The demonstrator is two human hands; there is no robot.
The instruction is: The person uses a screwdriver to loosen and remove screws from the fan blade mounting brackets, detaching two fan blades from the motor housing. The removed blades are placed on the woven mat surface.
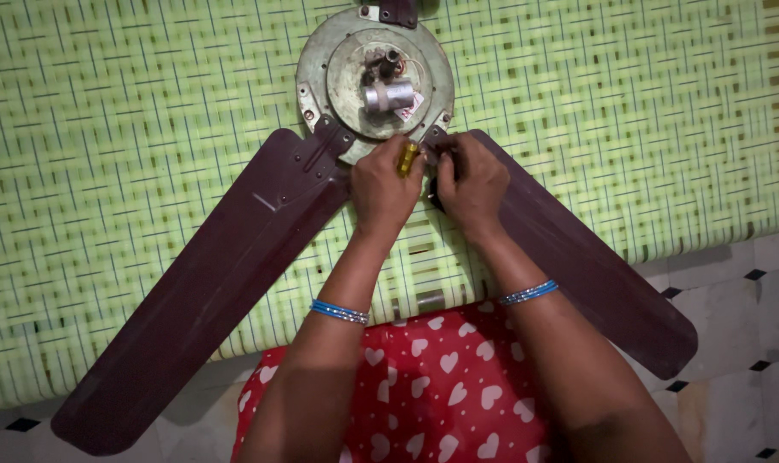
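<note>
A ceiling fan lies flat on a green woven mat. Its round grey motor hub has a short metal shaft at the centre. Two dark maroon blades spread toward me, one to the left and one to the right. My left hand grips a tool with a yellow handle at the hub's near edge. My right hand is closed beside it, pinching something small where the right blade joins the hub; what it pinches is hidden by the fingers.
The mat ends at a pale tiled floor with small dark diamond insets on the right and near side. Red cloth with white hearts covers my lap below the wrists, and both wrists wear blue bangles.
</note>
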